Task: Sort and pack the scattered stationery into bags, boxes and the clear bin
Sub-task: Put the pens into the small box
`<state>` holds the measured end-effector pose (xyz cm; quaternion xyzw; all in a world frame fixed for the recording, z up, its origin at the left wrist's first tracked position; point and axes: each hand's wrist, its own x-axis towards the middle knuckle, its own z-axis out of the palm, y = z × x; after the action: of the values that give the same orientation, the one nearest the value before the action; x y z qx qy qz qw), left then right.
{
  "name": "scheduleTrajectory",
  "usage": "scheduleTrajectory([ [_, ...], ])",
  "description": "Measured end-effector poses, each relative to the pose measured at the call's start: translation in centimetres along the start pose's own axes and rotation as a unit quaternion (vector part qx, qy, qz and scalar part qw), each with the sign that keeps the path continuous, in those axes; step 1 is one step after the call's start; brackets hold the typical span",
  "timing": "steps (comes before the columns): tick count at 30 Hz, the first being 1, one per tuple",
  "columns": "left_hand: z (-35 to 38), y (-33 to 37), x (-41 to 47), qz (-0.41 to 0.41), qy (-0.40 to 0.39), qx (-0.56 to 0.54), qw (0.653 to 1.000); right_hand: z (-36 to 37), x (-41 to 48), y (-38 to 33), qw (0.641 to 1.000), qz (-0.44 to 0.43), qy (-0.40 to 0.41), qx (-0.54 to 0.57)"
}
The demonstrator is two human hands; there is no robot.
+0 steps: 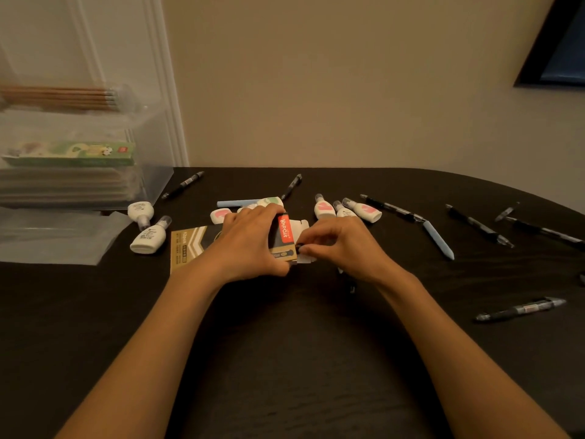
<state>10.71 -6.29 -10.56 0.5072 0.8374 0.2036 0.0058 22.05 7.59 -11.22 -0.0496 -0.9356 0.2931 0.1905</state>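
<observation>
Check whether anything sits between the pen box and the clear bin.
Yes. Two white bottles lie on the table between the pen box, gripped by the left hand, and the clear bin at far left. Lifting the box over should clear them.

The bench (pixel 294 359) in front of me is very dark, nearly black, with a faint wood grain running across it. Its far edge sits straight against the wall, and its far right corner curves round towards me. Behind the bench rises a plain beige wall (pixel 332 90), bare and evenly lit. Above the bench's far left corner a white moulded trim (pixel 163 90) runs upright, ridged along its length, coming down to the bench's back edge. Left of it is a flat white panel (pixel 47 42). High above the bench's right end, a dark frame (pixel 535 68) cuts in at a slant, with a dim bluish pane (pixel 566 58) inside it.
</observation>
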Motion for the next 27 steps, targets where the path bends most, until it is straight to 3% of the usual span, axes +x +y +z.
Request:
scheduleTrajectory([
  [3,-0.1,-0.1,0.0,0.004,0.004,-0.024,1.0,-0.3,-0.2,-0.2,0.998,-0.015,0.052,0.014],
  [8,0.0,-0.3,0.0,0.005,0.002,-0.026,1.0,0.6,0.0,-0.6,0.995,0.025,-0.047,0.089],
  [13,0.0,-0.2,-0.1,0.01,0.016,-0.033,0.999,0.6,0.2,0.1,0.991,0.078,-0.045,0.1],
  [19,0.8,1.2,0.0,0.031,0.028,-0.013,0.999,-0.6,-0.3,-0.2,0.98,0.093,-0.11,0.14],
  [21,1.1,1.6,0.1,0.038,0.044,-0.01,0.998,-1.8,-0.8,0.3,0.977,0.106,-0.07,0.17],
  [25,1.5,2.2,0.3,0.033,0.062,0.01,0.998,-3.4,-1.6,2.3,0.944,0.225,0.14,0.199],
  [27,1.6,2.3,0.3,0.027,0.067,0.021,0.997,-3.3,-2.0,3.0,0.939,0.301,0.117,0.12],
])
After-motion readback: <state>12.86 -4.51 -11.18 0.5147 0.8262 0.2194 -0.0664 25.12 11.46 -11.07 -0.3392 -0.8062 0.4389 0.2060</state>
